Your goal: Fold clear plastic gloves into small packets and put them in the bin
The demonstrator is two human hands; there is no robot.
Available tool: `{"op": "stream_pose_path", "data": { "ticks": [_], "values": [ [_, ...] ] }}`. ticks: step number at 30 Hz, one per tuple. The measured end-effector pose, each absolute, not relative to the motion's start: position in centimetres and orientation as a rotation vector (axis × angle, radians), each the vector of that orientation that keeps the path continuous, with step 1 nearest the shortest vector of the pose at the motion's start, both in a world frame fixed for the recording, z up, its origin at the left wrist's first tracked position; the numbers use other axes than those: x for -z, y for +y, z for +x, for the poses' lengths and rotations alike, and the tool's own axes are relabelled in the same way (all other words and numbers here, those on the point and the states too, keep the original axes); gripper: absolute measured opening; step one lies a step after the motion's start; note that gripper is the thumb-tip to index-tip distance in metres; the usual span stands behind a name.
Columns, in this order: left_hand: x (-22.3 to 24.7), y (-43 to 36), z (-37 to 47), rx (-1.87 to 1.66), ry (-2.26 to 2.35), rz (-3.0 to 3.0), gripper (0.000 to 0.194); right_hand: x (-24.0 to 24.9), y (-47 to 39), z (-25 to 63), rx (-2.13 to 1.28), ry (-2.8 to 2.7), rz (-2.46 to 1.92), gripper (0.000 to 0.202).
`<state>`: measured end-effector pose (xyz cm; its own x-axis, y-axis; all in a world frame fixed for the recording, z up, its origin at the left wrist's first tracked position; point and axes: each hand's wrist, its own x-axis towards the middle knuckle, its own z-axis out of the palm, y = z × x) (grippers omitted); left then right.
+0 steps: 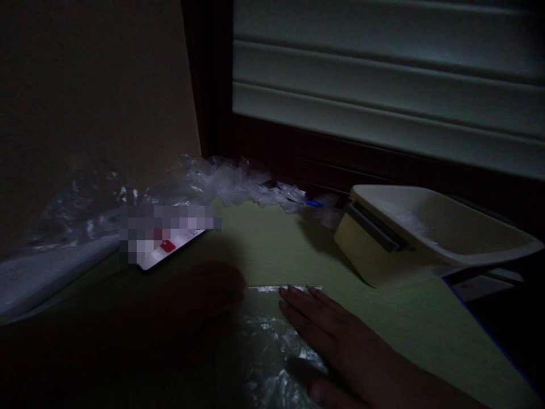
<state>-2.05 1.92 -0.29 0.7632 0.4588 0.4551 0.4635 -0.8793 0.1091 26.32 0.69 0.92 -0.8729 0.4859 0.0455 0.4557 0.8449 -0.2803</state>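
A clear plastic bag [272, 335] lies on the green tabletop [272, 244], its straight top edge between my hands. My right hand [336, 335] rests flat on the bag's right side, fingers stretched out and the thumb apart. In dark shadow, my left hand [213, 289] is at the bag's upper left corner; its fingers are too dim and blurred to read, and whether it holds the plastic is hidden.
A lit phone [170, 247], partly pixelated, lies at the left beside a white plastic roll or packet [55, 272]. Crumpled clear plastic [230, 179] lines the back edge, near a blue pen-like item [314, 203]. A cream bin [370, 250] stands tilted at the right.
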Motion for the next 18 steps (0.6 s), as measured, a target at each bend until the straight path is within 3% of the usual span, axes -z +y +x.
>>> {"op": "stream_pose_path", "data": {
  "ticks": [10,18],
  "values": [
    [1.1,0.9,-2.0,0.683,-0.718,-2.862,0.037,0.0,0.7,26.9,-0.384,-2.799,-0.771,0.068],
    [1.4,0.8,-2.4,0.606,-0.724,-2.977,0.035,-1.5,0.2,24.8,-0.409,-2.906,-0.812,0.075]
  ]
}}
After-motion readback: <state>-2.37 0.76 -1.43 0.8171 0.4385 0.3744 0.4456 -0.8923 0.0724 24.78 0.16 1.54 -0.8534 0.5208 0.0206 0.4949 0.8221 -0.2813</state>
